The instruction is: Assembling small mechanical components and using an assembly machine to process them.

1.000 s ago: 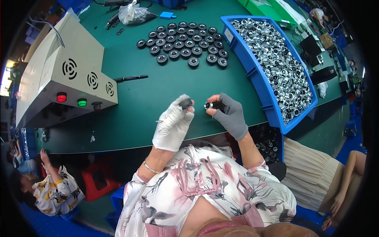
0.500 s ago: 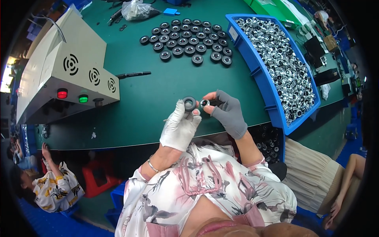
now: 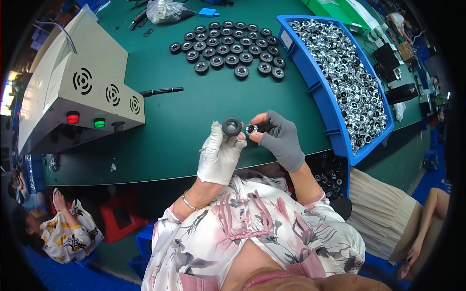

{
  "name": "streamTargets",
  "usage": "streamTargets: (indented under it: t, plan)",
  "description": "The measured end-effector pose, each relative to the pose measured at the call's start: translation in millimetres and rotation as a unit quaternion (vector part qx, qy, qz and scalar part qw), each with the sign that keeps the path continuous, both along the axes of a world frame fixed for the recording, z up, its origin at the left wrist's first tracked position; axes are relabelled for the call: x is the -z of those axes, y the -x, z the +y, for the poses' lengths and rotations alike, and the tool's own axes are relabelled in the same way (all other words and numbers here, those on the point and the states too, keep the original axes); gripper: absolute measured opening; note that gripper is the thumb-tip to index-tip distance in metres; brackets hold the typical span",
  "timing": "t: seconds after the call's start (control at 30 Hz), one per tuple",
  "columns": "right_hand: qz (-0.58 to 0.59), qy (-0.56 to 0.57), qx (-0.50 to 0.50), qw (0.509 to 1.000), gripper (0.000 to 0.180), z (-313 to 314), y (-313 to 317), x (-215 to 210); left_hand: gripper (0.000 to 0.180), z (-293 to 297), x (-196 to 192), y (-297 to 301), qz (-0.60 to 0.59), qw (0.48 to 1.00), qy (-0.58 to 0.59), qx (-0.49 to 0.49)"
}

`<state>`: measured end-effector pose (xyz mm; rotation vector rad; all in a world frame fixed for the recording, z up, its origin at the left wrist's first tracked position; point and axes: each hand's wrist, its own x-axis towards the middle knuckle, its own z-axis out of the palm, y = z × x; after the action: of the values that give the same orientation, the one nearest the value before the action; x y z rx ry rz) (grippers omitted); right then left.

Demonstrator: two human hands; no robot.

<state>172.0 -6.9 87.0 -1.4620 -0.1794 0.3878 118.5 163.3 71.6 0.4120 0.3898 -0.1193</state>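
My left hand (image 3: 219, 154), in a white glove with bare fingertips, is closed on a black rubber tyre (image 3: 226, 127) held above the table's near part. The tyre's round opening faces up toward me. Just to its right, my right hand (image 3: 281, 140), in a grey fingerless glove, pinches a small shiny chrome wheel hub (image 3: 251, 129) with a dark centre. Tyre and hub are close, with a slight gap between them. Farther back on the green table stand several black wheels (image 3: 232, 59) with silver centres, laid flat in loose rows.
At right a blue bin (image 3: 318, 80) is heaped with chrome hubs (image 3: 340, 72). A beige machine (image 3: 104, 63) with red and green buttons stands at left, a black pen (image 3: 162, 91) beside it. A clear plastic bag (image 3: 167, 10) lies far back. Other people sit at both sides.
The tyre has turned in my left hand, so its opening faces me more squarely. My right hand keeps hold of the hub in nearly the same place. The view has shifted slightly.
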Motion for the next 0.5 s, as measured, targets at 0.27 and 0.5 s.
streamTargets:
  t: [0.27, 0.5]
  plan:
    - [-0.014, -0.003, 0.012, 1.000, 0.029, -2.5, 2.9, -1.9, 0.034, 0.0, 1.2, -0.2, -0.018, 1.000, 0.011, 0.013]
    - [0.026, -0.050, 0.021, 0.998, 0.032, -2.6, 5.7, -9.9, 0.030, -1.2, -4.8, 2.4, -0.072, 0.990, -0.111, 0.040]
